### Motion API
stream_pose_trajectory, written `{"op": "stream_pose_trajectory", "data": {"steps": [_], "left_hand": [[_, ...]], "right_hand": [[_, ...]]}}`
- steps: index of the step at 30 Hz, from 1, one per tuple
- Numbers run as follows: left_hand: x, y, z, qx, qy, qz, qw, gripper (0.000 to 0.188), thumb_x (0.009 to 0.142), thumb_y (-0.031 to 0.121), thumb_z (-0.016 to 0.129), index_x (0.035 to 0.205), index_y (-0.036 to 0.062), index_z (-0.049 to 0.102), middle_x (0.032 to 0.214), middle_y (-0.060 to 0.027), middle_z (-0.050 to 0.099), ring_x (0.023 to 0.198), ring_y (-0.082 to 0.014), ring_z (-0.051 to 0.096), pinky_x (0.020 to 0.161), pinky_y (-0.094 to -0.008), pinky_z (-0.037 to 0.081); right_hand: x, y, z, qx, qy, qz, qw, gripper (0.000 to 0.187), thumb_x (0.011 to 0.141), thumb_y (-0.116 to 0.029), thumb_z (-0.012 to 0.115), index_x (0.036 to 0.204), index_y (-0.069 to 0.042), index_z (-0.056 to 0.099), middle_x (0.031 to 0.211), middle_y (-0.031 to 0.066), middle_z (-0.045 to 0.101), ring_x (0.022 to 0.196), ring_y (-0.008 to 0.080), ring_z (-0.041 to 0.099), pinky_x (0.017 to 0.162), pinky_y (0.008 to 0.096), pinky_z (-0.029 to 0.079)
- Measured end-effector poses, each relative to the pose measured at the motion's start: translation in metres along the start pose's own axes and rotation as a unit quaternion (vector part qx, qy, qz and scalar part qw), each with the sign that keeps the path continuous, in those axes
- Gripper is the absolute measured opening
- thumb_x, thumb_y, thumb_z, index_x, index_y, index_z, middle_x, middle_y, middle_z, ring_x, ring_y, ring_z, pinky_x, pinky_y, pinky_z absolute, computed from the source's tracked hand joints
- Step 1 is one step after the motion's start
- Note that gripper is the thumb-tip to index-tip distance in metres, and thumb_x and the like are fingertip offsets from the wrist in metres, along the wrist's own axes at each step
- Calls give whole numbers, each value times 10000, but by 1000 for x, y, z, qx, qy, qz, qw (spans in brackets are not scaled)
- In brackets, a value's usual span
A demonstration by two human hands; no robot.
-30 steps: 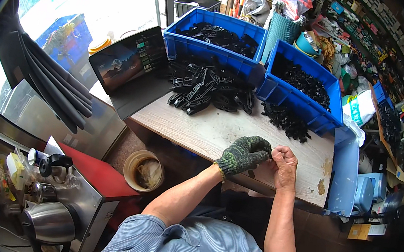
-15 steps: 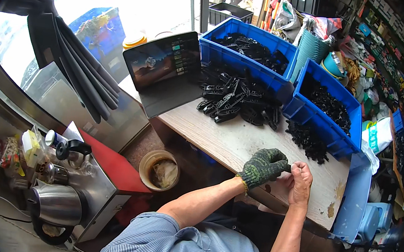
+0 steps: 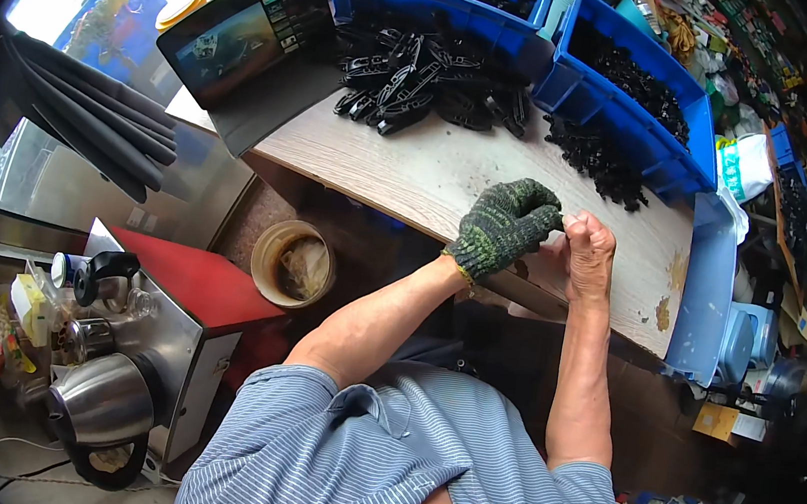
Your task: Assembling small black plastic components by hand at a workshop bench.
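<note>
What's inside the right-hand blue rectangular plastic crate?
The blue crate holds a loose heap of small black pieces. Its floor and anything beneath the heap's top layer are covered, so they can't be seen.

We see a matt, wood-grained table. On it lie glossy black plastic parts; at its back, smooth plastic bins; by its near edge, a rough knitted glove.
</note>
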State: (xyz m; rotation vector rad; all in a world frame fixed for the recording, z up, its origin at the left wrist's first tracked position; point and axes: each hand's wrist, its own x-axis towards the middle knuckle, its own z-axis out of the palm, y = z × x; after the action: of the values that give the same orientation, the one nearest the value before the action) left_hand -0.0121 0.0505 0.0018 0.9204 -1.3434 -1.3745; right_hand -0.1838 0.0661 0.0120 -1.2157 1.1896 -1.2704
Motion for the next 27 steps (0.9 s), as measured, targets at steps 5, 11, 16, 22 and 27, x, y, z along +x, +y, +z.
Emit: {"op": "stream_pose_trajectory", "data": {"steps": [5, 11, 16, 22, 27], "left_hand": [[-8, 19, -29, 370, 186, 295, 861, 310, 792, 148, 774, 1078, 76, 679, 1067, -138, 673, 1042, -361, 613, 914, -456, 500], [24, 26, -127, 649, 255, 161, 699, 152, 838, 211, 669, 985, 205, 708, 1040, -69, 692, 1008, -345, 617, 853, -496, 485], [29, 23, -138, 645, 247, 218, 689, 118, 876, 217, 650, 971, 187, 714, 1002, -82, 703, 930, -337, 651, 810, -486, 496], [27, 24, -136, 581, 215, 303, 725, 198, 867, 157, 686, 1060, 117, 702, 1020, -118, 709, 974, -336, 660, 826, -455, 523], [16, 21, -113, 510, 166, 317, 782, 229, 875, 97, 672, 1102, 67, 689, 1064, -153, 702, 1017, -348, 659, 893, -443, 525]], "right_hand": [[-11, 1, 0, 43, 8, 1, 999, 397, 916, -326, 708, 658, -121, 487, 521, -44, 435, 459, 81, 484, 533, 298, 556], [-10, 0, 7, 66, 43, -22, 997, 382, 939, -258, 655, 638, -141, 451, 467, -20, 385, 434, 110, 491, 551, 353, 599], [-9, 3, 0, 99, 41, -16, 994, 370, 952, -259, 638, 640, -139, 479, 461, -16, 373, 462, 143, 540, 603, 424, 628], [-15, -8, -28, 191, 171, 33, 966, 423, 928, -311, 648, 580, -147, 472, 439, 10, 394, 468, 195, 582, 641, 519, 627], [-13, -16, -91, 182, 384, 66, 903, 364, 877, -367, 695, 734, -84, 516, 438, 29, 386, 454, 215, 557, 639, 526, 624]]}}
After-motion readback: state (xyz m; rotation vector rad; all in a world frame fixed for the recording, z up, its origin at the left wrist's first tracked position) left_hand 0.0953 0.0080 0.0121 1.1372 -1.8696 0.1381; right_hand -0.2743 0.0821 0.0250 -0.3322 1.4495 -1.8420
